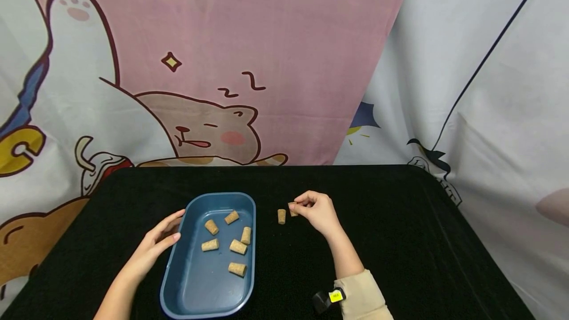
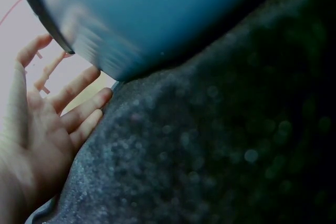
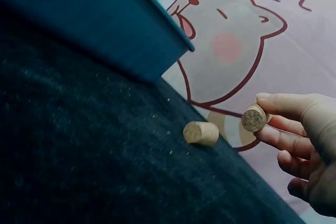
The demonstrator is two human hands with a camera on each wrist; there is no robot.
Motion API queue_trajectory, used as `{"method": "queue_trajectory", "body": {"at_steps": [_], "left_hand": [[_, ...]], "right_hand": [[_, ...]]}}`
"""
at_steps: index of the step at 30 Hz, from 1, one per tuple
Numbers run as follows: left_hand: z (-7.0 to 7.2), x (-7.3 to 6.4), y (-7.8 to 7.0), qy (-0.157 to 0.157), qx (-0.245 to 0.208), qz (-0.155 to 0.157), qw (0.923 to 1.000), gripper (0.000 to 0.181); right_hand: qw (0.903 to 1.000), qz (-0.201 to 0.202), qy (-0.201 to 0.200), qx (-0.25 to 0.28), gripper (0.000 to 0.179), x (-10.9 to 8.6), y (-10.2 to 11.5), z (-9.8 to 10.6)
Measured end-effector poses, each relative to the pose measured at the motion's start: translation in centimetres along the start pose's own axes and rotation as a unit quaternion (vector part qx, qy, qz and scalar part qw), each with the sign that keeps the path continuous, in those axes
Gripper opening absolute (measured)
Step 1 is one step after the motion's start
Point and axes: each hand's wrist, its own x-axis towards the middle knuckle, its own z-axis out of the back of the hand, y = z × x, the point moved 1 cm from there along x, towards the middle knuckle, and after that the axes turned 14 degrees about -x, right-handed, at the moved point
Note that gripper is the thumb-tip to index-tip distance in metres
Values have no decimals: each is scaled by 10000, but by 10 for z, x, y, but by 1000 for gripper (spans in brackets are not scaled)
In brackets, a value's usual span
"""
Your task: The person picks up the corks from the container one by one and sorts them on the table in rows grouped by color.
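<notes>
My right hand (image 1: 320, 215) pinches a cork (image 3: 254, 118) between thumb and fingers, its round end facing the right wrist camera. Just left of it on the black cloth is a second cork (image 1: 282, 217). A blue rectangular tray (image 1: 206, 293) stands to the left, with several corks (image 1: 237, 246) scattered over its bottom. At the tray's left side, my left hand (image 1: 153, 246) has its fingers loosely extended, fingertips right at the rim. The left wrist view shows those fingers (image 2: 79, 90) spread along the tray's outer wall.
Black cloth (image 1: 391, 241) covers the table and reaches its back edge. Behind hangs a curtain (image 1: 306, 63) printed with cartoon animals. A dark wrist device with a yellow label (image 1: 336, 296) sits by the right sleeve. Small crumbs dot the cloth near the corks.
</notes>
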Motion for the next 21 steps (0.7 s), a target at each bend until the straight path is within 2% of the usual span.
{"method": "queue_trajectory", "body": {"at_steps": [7, 21], "left_hand": [[0, 0, 0, 43, -35, -62, 10000, 51], [0, 0, 0, -2, -14, 39, 10000, 52]], "right_hand": [[9995, -265, 161, 103, 12, -1, -10, -7], [9987, -416, 294, -7, 12, 3, -24, -19]]}}
